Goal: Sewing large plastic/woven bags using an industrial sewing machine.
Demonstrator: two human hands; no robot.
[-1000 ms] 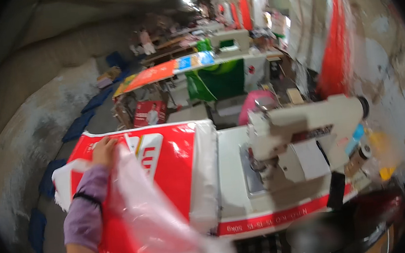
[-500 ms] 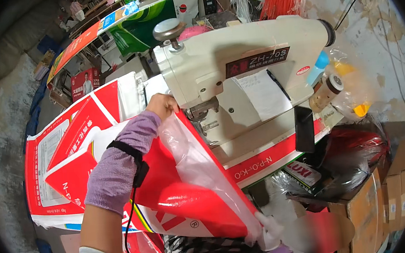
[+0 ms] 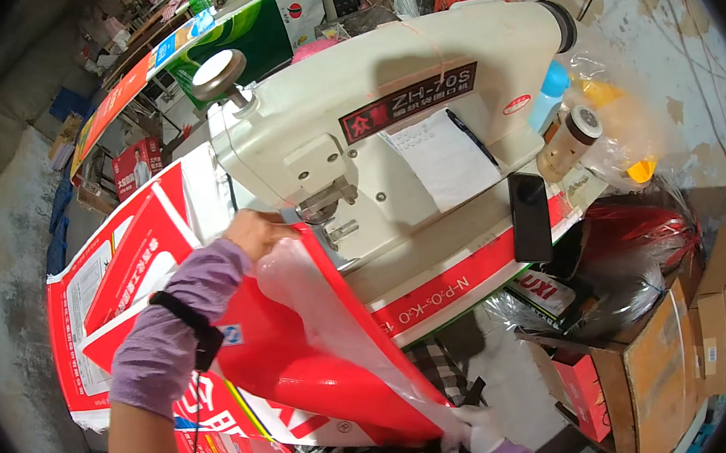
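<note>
The open edge of a red and white printed woven bag (image 3: 296,346) with a clear plastic liner (image 3: 293,272) stretches from the sewing machine (image 3: 315,91) down toward my lap. Close beside the machine's presser foot (image 3: 326,202), my left hand (image 3: 257,234) pinches one end of this edge. A purple sleeve and a black strap cover that forearm. At the lower right, my right hand (image 3: 477,428), in a white glove, is closed around the other end of the edge. Its fingertips are partly hidden by the bag.
More printed bags (image 3: 87,314) lie stacked at the left. A black phone (image 3: 530,217), a paper sheet (image 3: 444,162) with a pen, and a jar (image 3: 569,141) rest on the machine's base. An open carton (image 3: 656,364) stands at the right.
The machine sits farther left and higher in the picture. My left hand appears lower beside the presser foot, still pinching the bag edge. My right hand keeps its hold.
</note>
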